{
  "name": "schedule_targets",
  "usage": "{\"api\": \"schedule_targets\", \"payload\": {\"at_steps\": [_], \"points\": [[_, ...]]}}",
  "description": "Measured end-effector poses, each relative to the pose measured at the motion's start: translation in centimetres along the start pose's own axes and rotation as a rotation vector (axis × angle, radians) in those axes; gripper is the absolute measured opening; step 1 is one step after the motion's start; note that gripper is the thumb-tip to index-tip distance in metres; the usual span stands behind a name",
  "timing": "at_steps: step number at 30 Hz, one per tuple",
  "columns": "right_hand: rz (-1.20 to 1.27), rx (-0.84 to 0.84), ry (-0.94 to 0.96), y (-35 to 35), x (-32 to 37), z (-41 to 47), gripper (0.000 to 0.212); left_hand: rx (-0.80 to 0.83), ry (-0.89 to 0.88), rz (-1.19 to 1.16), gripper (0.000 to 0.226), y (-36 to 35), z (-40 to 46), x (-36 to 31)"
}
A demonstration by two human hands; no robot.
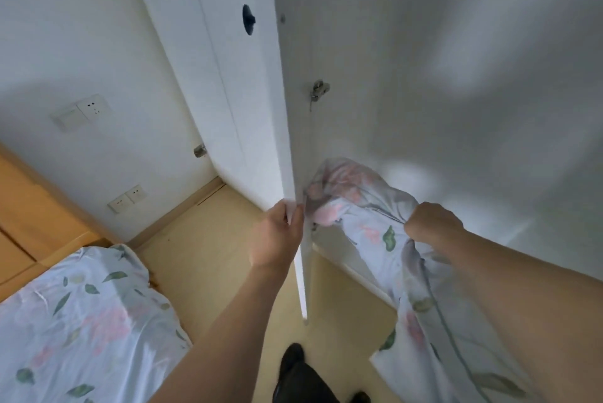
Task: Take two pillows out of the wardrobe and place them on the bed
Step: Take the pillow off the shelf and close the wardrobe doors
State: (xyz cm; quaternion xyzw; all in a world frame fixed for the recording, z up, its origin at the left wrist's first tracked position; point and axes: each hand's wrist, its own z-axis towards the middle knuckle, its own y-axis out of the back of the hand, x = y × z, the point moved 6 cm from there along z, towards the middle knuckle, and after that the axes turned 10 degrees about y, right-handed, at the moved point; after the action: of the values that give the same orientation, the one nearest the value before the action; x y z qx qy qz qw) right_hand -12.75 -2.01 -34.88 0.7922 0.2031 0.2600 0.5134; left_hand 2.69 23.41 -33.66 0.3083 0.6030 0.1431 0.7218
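A floral pillow (375, 223) in a white case with pink flowers and green leaves lies half out of the open white wardrobe (456, 109), draping down over its bottom edge. My right hand (432, 221) is closed in a fist on the pillow's fabric near its middle. My left hand (277, 236) grips the edge of the open wardrobe door (287, 141). The bed (81, 321), covered in matching floral fabric, sits at the lower left. I cannot see a second pillow.
A wooden headboard or cabinet (29, 223) stands at the far left by the bed. Wall sockets (127, 198) and a switch plate (81, 112) are on the white wall. Beige floor (202, 256) lies between bed and wardrobe. My dark shoe (292, 360) is below.
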Motion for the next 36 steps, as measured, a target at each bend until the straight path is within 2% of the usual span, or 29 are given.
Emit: {"api": "schedule_targets", "payload": {"at_steps": [4,6,8,10,12,15,20,28,31,36], "points": [[0.059,-0.008,-0.094,0.7,-3.7,-1.3,0.009,0.141,-0.099,0.081,0.027,-4.8,-1.7,-4.2],[0.104,-0.015,-0.145,1.3,-5.6,-1.9,0.01,0.252,-0.041,0.031,0.036,-6.8,-1.4,-6.3],[0.148,-0.027,-0.188,1.9,-7.4,-2.5,0.012,0.381,0.0,-0.029,0.071,-8.8,-0.6,-8.4],[0.193,-0.053,-0.221,2.5,-8.9,-2.9,0.019,0.441,-0.11,-0.021,0.11,-10.6,0.1,-11.1],[0.232,-0.08,-0.256,2.7,-10.1,-3.2,0.027,0.41,-0.275,0.015,0.129,-12.2,0.8,-13.7],[0.264,-0.114,-0.316,3.1,-11.6,-3.4,0.03,0.3,-0.442,0.208,0.141,-14.0,1.5,-16.1],[0.313,-0.17,-0.394,3.8,-13.0,-2.9,0.025,0.243,-0.53,0.376,0.146,-16.6,2.9,-18.1],[0.391,-0.228,-0.55,3.7,-13.0,-0.9,0.009,0.324,-0.772,0.271,0.137,-21.9,7.7,-19.2],[0.403,-0.237,-0.616,3.3,-12.6,0.0,0.011,0.312,-0.837,0.272,0.129,-23.5,9.6,-19.4],[0.424,-0.235,-0.745,2.2,-11.7,0.8,0.02,0.365,-0.839,0.276,0.12,-26.0,10.8,-20.7]]}}
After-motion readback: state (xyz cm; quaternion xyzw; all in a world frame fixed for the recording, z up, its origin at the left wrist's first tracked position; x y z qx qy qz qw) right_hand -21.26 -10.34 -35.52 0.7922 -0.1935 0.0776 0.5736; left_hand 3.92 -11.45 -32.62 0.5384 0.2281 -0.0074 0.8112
